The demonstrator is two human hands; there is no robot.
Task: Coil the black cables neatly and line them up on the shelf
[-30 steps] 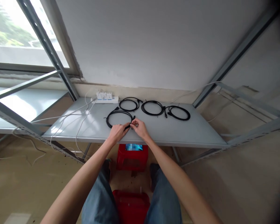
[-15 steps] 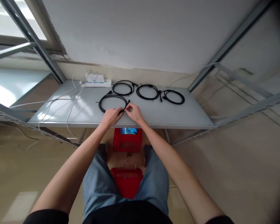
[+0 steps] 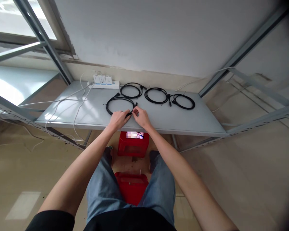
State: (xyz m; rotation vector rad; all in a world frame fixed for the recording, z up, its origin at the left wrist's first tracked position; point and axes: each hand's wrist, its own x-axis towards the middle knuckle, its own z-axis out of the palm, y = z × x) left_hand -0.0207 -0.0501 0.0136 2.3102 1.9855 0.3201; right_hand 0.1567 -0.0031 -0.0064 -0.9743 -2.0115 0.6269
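Note:
A black cable (image 3: 122, 98) lies in a loose coil near the front of the grey shelf, with a plug end at its top and another end by my fingers. My left hand (image 3: 118, 119) is closed on the coil's lower right part, fingers and thumb pressing it. Just to the right, my right hand (image 3: 141, 116) pinches thumb and fingertips together against the coil's right side. Whatever sits in that pinch is too small to make out. A thin tie end sticks out at the coil's left.
Behind lie more coiled black cables: one coil (image 3: 120, 91), a middle coil (image 3: 145, 95) and a right coil (image 3: 195, 104). A white power strip (image 3: 114, 85) with adapters stands at the back left, its white cords crossing the shelf (image 3: 173, 120). Below are a red stool (image 3: 132, 149) and metal frame posts.
The view has shifted slightly, so the shelf appears a little further right. Both hands stay at the same part of the coil, with small finger movements. The lit screen below shows different colours.

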